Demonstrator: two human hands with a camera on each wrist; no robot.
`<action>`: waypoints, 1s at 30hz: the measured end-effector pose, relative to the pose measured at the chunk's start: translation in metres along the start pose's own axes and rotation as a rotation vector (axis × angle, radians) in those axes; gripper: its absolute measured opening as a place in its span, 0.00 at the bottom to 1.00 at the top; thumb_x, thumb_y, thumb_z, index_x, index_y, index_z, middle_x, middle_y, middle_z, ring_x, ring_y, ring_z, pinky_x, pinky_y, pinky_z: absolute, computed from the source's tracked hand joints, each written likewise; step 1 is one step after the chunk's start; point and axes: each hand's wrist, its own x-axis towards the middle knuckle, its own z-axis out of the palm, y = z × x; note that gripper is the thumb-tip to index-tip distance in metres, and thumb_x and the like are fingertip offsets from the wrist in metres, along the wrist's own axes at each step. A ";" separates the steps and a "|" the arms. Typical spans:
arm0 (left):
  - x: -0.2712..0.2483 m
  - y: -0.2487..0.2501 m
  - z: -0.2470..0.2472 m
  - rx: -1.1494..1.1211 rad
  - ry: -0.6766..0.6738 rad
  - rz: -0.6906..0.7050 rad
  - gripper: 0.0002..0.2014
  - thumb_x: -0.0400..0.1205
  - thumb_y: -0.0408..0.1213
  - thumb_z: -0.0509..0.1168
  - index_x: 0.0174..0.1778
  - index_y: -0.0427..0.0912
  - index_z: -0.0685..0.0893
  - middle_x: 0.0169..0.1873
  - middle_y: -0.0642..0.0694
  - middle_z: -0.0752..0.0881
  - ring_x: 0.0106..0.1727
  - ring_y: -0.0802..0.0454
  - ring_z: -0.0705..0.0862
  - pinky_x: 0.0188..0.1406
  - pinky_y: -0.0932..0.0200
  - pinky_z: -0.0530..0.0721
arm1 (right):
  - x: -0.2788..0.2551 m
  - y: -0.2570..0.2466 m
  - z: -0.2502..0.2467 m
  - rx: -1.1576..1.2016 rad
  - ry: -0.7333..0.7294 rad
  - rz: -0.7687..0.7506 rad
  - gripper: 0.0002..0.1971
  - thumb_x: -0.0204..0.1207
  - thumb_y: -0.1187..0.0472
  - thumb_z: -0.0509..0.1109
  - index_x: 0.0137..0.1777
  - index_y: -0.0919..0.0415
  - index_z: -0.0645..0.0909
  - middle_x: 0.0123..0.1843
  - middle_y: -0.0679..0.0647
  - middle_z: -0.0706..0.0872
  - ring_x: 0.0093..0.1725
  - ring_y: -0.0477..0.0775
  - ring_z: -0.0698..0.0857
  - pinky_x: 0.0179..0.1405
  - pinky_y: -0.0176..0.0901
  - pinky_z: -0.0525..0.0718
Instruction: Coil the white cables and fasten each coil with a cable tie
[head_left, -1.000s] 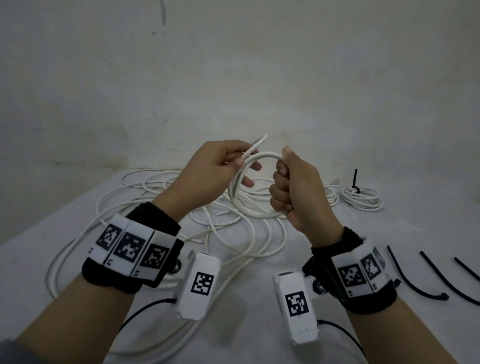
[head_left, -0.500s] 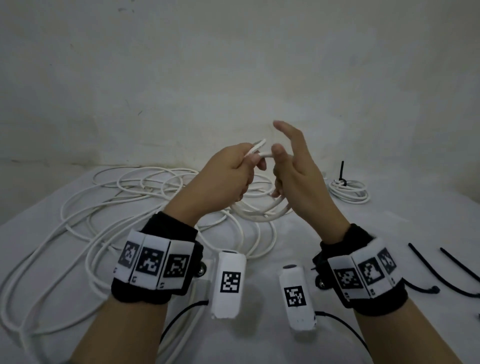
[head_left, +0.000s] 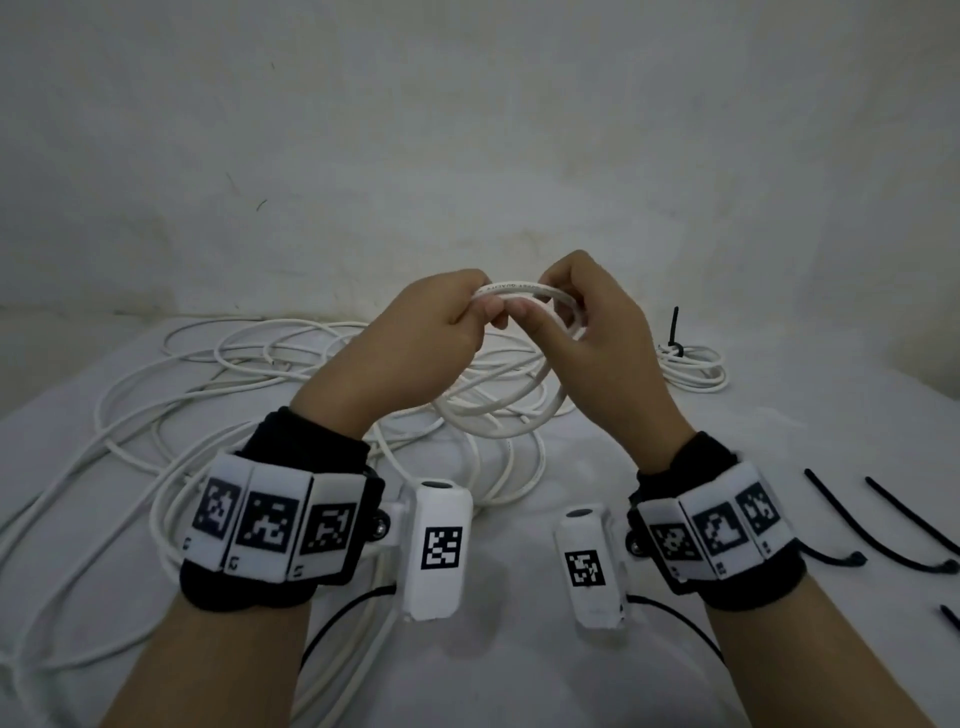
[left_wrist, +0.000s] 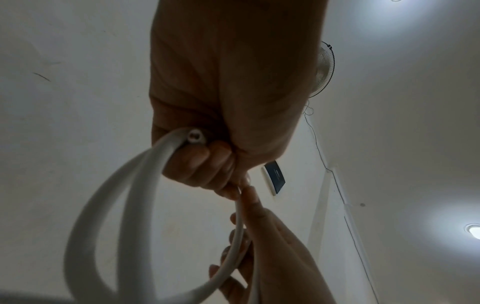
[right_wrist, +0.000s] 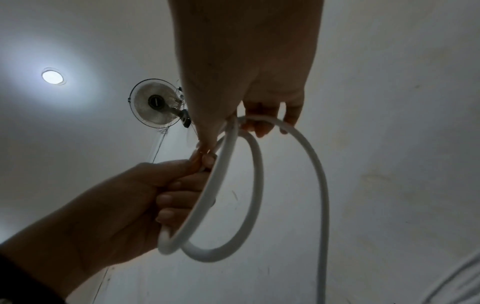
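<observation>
I hold a small coil of white cable (head_left: 501, 422) up over the table between both hands. My left hand (head_left: 470, 312) grips the top of the coil in a fist; the left wrist view shows the cut cable end (left_wrist: 193, 136) sticking out beside its curled fingers. My right hand (head_left: 550, 318) pinches the same top strand just to the right, fingers curled over the loops (right_wrist: 255, 185). From the coil, the cable's free length trails down into a loose tangle (head_left: 234, 364) on the table at left. Black cable ties (head_left: 831, 514) lie at right.
A finished white coil (head_left: 693, 366) bound with a black tie lies at the far right near the wall. The table is covered in white cloth (head_left: 519, 675). A pale wall (head_left: 467, 156) rises right behind the table.
My right hand, open with fingers stretched out half a second ago, has closed on the top of the coil beside my left hand. Both hands sit slightly lower and closer together.
</observation>
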 end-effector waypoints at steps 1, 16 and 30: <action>0.000 0.000 0.000 -0.001 0.023 0.007 0.15 0.87 0.36 0.54 0.34 0.51 0.75 0.24 0.50 0.73 0.24 0.54 0.71 0.32 0.55 0.72 | 0.001 0.000 -0.001 -0.030 0.058 -0.036 0.13 0.77 0.50 0.72 0.40 0.58 0.74 0.33 0.45 0.73 0.32 0.42 0.71 0.33 0.27 0.68; 0.002 0.009 -0.003 -0.632 0.256 -0.035 0.15 0.90 0.37 0.48 0.39 0.41 0.72 0.17 0.58 0.67 0.18 0.59 0.64 0.20 0.66 0.68 | 0.019 -0.026 -0.011 0.652 -0.118 0.357 0.14 0.84 0.56 0.62 0.48 0.63 0.85 0.36 0.57 0.90 0.41 0.61 0.91 0.42 0.45 0.88; 0.002 0.021 -0.007 -1.192 0.014 -0.242 0.22 0.87 0.51 0.49 0.27 0.46 0.63 0.14 0.55 0.58 0.12 0.62 0.57 0.09 0.70 0.59 | 0.012 -0.028 0.000 0.468 0.125 0.105 0.09 0.85 0.63 0.62 0.58 0.65 0.81 0.39 0.57 0.82 0.22 0.53 0.83 0.22 0.39 0.81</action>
